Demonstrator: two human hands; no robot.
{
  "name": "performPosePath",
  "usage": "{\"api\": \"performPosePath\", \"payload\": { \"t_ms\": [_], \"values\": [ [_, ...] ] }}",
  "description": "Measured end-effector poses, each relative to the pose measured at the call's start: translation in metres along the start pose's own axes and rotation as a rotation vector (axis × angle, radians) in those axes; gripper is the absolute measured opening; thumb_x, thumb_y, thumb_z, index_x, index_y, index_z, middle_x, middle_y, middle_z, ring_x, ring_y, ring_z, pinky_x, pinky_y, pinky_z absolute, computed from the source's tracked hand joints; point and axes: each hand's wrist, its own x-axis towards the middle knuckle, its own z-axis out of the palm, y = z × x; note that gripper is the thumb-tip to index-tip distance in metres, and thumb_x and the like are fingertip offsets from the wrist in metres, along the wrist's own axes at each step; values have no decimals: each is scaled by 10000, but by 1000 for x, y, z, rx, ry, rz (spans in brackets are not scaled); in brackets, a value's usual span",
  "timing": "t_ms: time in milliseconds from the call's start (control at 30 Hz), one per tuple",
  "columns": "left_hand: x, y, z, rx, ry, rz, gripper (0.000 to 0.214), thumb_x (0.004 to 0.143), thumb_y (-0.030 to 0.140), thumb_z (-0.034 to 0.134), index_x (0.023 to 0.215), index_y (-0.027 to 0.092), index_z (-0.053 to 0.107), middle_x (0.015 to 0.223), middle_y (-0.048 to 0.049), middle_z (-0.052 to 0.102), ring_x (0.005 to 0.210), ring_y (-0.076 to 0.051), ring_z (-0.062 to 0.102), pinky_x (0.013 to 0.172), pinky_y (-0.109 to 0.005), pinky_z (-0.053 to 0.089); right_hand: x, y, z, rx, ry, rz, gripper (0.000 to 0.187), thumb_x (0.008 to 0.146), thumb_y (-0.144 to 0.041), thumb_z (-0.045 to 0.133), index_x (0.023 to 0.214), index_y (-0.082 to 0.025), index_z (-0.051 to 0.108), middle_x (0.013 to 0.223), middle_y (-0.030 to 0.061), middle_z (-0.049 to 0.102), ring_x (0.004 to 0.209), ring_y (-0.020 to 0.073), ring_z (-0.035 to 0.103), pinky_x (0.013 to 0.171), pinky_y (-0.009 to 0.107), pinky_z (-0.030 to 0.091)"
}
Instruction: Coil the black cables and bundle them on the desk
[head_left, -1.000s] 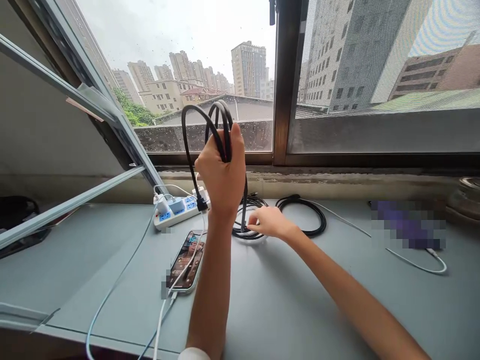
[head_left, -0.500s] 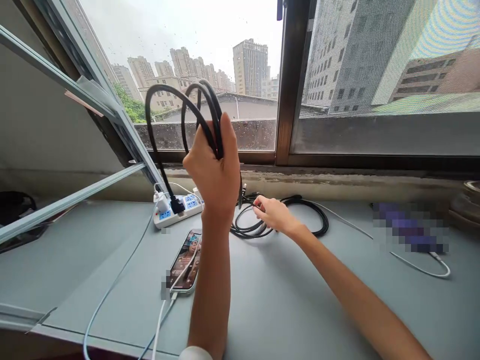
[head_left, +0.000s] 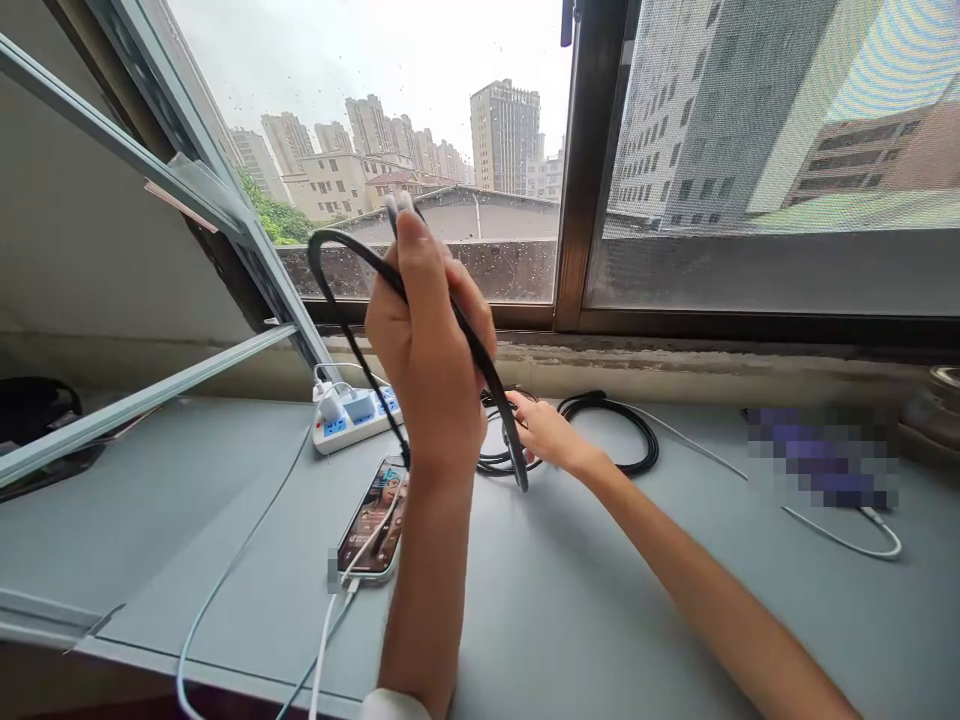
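Observation:
Raised in front of the window, my left hand [head_left: 431,350] is closed around a looped black cable [head_left: 337,240]. One loop sticks out to the left and another hangs down on the right, crossing in front of my right fingertips. The lower end of the left loop drops behind my wrist. My right hand [head_left: 551,432] rests low over black coiled cable [head_left: 495,462] on the table, its fingers closed on a strand; the fingertips are partly covered. A second black coil [head_left: 651,440] lies just to the right of that hand.
A white power strip [head_left: 360,432] with plugs and a phone [head_left: 373,520] with white cables lie on the grey table [head_left: 600,620]. A blurred purple object [head_left: 817,455] with a white cable is at the right. Metal frame bars [head_left: 150,395] slant in from the left.
My left hand has turned, and the loops it holds have swung down and to the right. The black plug end has moved off the power strip. My right hand has hardly moved.

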Motion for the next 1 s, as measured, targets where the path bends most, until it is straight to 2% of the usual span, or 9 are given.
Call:
{"api": "performPosePath", "payload": {
  "t_ms": [100, 200, 300, 433, 600, 667, 800, 900, 1000],
  "values": [
    [-3, 3, 5, -124, -28, -185, 385, 945, 301, 403, 579, 188, 365, 365, 88, 301, 277, -37, 222, 263, -161, 166, 0, 2, 3, -3, -66, -48, 383, 806, -88, 466, 1141, -233, 581, 968, 4, 668, 489, 62, 571, 603, 211, 460],
    [-7, -1, 11, -136, -81, -260, 444, 922, 404, 433, 544, 183, 359, 343, 90, 276, 255, -25, 192, 258, -162, 148, -1, 2, 5, -37, -106, -80, 357, 747, -29, 521, 1026, -213, 645, 1025, 15, 654, 511, 56, 559, 577, 200, 443],
    [-14, -7, 17, -85, -83, -213, 512, 886, 461, 480, 490, 171, 335, 361, 81, 272, 276, -12, 198, 283, -164, 176, -4, -3, 3, -89, -74, -80, 322, 753, -63, 569, 1017, -226, 658, 991, 20, 659, 617, 97, 587, 576, 207, 409],
    [-17, -7, 19, -84, -23, -179, 483, 875, 444, 507, 510, 176, 337, 376, 81, 278, 297, -20, 232, 296, -162, 191, -5, -9, -4, -148, 43, -37, 166, 833, -256, 574, 968, -238, 668, 908, 31, 675, 814, 175, 608, 617, 228, 367],
    [-3, -5, 8, -151, -47, -94, 431, 965, 292, 336, 545, 197, 315, 347, 75, 278, 267, -51, 223, 271, -197, 137, -1, 1, -19, -164, 181, 119, 235, 897, -245, 434, 903, -228, 668, 862, 48, 694, 833, 212, 621, 626, 253, 332],
    [3, -10, 3, -140, -39, -57, 424, 962, 297, 344, 551, 201, 307, 347, 74, 274, 267, -59, 225, 277, -212, 139, 0, 7, -23, -122, 216, 161, 256, 906, -238, 404, 929, -242, 659, 841, 30, 697, 784, 193, 630, 632, 252, 340],
    [10, -27, -4, -98, -76, 2, 387, 943, 354, 398, 595, 203, 321, 387, 89, 243, 294, -54, 239, 311, -198, 181, 3, 17, -27, 53, 237, 207, 303, 948, -280, 325, 1060, -249, 605, 748, -9, 692, 484, 108, 572, 627, 251, 392],
    [11, -38, -7, -95, -213, -59, 429, 877, 487, 468, 584, 202, 337, 386, 85, 265, 312, -51, 279, 318, -200, 169, 5, 20, -27, 248, 227, 228, 333, 955, -260, 279, 1168, -215, 531, 758, 7, 697, 431, 95, 553, 555, 233, 421],
    [14, -46, -9, -124, -281, -149, 452, 819, 544, 517, 563, 208, 358, 380, 76, 273, 308, -57, 290, 317, -224, 138, 6, 21, -30, 481, 211, 256, 363, 949, -246, 250, 1238, -160, 453, 861, 69, 709, 476, 110, 591, 462, 216, 426]
  ]
}}
